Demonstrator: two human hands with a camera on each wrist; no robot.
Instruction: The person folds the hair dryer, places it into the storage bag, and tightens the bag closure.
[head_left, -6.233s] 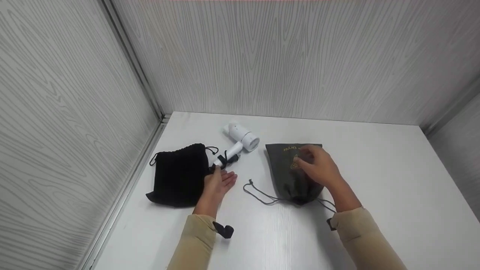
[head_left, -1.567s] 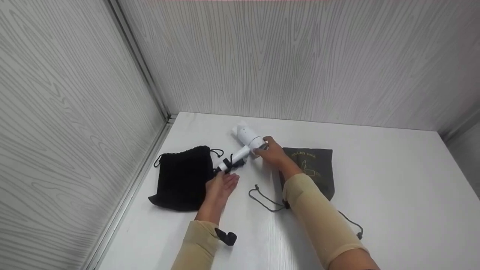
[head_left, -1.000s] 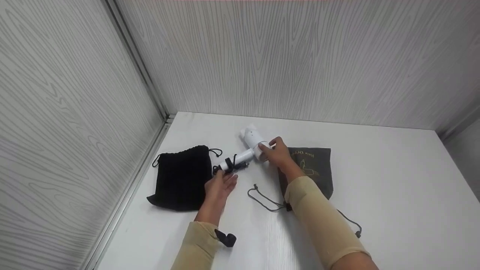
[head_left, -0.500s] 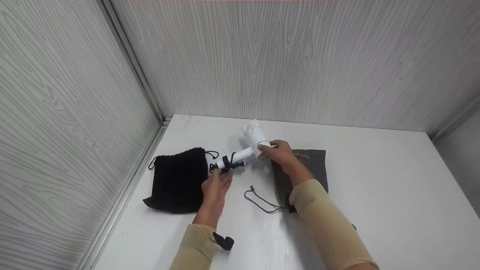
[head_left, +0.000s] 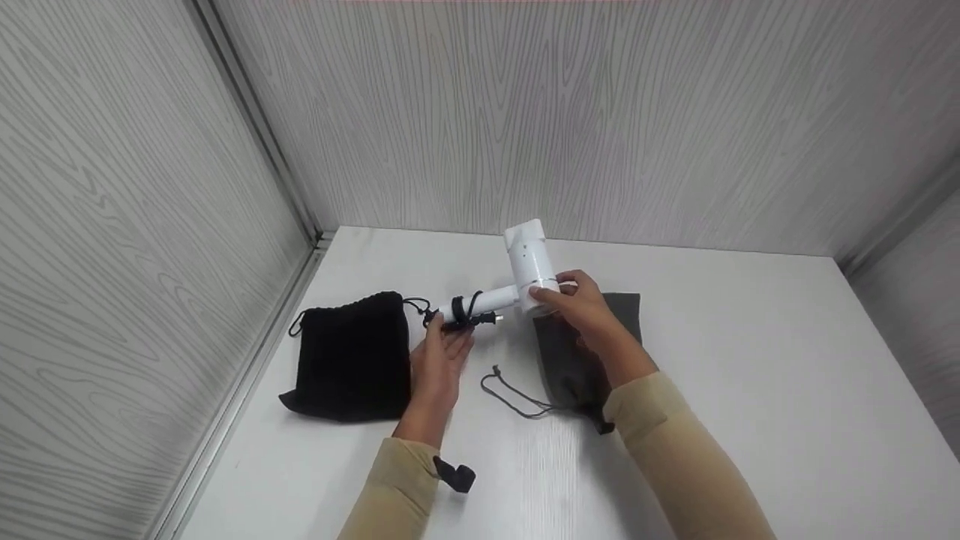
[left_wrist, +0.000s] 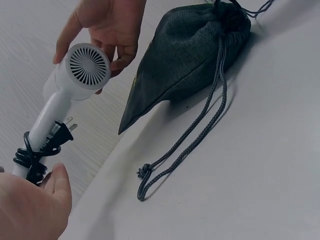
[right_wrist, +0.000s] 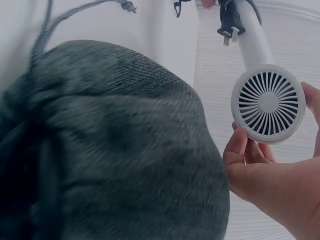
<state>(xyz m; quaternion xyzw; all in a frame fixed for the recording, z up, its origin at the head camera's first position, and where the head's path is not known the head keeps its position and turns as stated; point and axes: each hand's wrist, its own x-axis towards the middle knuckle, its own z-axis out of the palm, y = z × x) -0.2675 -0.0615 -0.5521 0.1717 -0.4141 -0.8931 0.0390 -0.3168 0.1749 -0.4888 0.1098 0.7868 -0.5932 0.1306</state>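
**Holding the dryer above the grey bag**

Gripping the white hair dryer (head_left: 531, 264) at its grille end, my right hand (head_left: 581, 304) curls round the barrel; palm hidden. My left hand (head_left: 444, 354), fingers relaxed, touches the handle's bundled cord (head_left: 459, 315). Grey drawstring bag (head_left: 581, 360) below, black pouch (head_left: 352, 352) left, white table (head_left: 750, 390) open rightward, panelled walls (head_left: 600, 112).

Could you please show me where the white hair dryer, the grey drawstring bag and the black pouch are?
white hair dryer (head_left: 531, 262), head view: on its barrel, above the right hand.
grey drawstring bag (left_wrist: 190, 55), left wrist view: on the middle of its cloth body.
black pouch (head_left: 352, 356), head view: on the middle of its front.
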